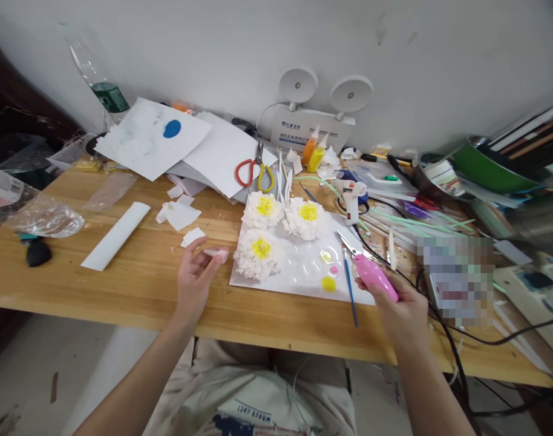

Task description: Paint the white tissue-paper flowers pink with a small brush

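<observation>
My left hand [197, 272] pinches a small folded piece of white paper [216, 254] above the table's front part. In my right hand [401, 306] is a pair of pink-handled scissors [374, 275], blades pointing up and to the left. Between the hands lies a white sheet [299, 287] bearing a clear paint palette [310, 260] with yellow and pink paint. Three white paper flowers with yellow centres rest at the sheet's left: a front flower [258, 254], a back left flower [262, 210] and a back right flower [307, 217]. A thin blue paintbrush [350, 293] lies beside the scissors.
White paper scraps [181, 213] and a white paper strip [116, 236] lie left. Red-and-yellow-handled scissors [256, 169] rest on papers behind. A glue gun [351, 200], paint bottles [316, 154] and black cables [455, 357] sit right of centre. A water bottle [35, 209] stands far left.
</observation>
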Available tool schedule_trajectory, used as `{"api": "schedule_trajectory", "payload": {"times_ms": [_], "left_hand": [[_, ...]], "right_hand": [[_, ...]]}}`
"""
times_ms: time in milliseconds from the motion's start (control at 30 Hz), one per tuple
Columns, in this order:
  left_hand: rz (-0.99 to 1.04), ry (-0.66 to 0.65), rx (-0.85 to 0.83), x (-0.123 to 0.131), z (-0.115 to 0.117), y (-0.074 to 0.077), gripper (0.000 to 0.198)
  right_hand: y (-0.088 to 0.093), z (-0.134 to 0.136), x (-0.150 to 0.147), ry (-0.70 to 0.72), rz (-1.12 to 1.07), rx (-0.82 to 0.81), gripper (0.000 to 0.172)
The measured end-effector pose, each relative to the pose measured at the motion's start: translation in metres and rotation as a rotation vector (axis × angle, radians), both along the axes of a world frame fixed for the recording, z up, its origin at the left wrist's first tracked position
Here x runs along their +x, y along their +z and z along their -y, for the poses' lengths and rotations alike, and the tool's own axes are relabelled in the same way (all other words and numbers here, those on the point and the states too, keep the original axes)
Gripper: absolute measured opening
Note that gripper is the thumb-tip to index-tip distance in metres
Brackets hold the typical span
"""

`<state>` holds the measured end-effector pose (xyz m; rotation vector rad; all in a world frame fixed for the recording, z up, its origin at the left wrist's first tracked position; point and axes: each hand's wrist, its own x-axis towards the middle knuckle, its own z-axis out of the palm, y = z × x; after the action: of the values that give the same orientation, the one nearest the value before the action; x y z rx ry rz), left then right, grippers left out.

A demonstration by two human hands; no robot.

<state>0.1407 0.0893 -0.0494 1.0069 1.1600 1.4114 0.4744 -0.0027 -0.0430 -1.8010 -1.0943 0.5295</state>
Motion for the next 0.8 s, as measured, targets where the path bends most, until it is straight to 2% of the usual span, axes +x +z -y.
{"api": "schedule_trajectory", "payload": {"times_ms": [133, 233, 300, 367, 467, 567, 700, 800], "left_hand": [[-0.103, 0.076, 0.075, 0.004, 0.008, 0.011, 0.049], [-0.149, 0.080, 0.221, 0.010, 0.019, 0.030, 0.044], [-0.128, 0.003, 0.299, 0.016, 0.026, 0.047, 0.042], [-0.072, -0.125, 0.309, 0.025, 0.029, 0.063, 0.042], [0.063, -0.315, 0.254, 0.045, 0.029, 0.084, 0.040], [0.190, -0.469, 0.130, 0.070, 0.027, 0.097, 0.035], [0.284, -0.588, 0.033, 0.096, 0.028, 0.105, 0.038], [0.291, -0.636, 0.025, 0.104, 0.031, 0.107, 0.039]], "right_hand": [[0.011, -0.001, -0.029, -0.019, -0.397, 0.091, 0.030], [0.021, -0.003, -0.050, 0.003, -0.593, 0.221, 0.030], [0.027, -0.003, -0.059, 0.020, -0.700, 0.321, 0.029], [0.030, -0.002, -0.064, 0.020, -0.767, 0.414, 0.027], [0.031, 0.003, -0.070, 0.010, -0.802, 0.475, 0.026], [0.027, 0.011, -0.080, 0.035, -0.779, 0.437, 0.024], [0.022, 0.023, -0.094, 0.154, -0.690, 0.389, 0.027], [0.025, 0.027, -0.100, 0.188, -0.667, 0.385, 0.030]]}}
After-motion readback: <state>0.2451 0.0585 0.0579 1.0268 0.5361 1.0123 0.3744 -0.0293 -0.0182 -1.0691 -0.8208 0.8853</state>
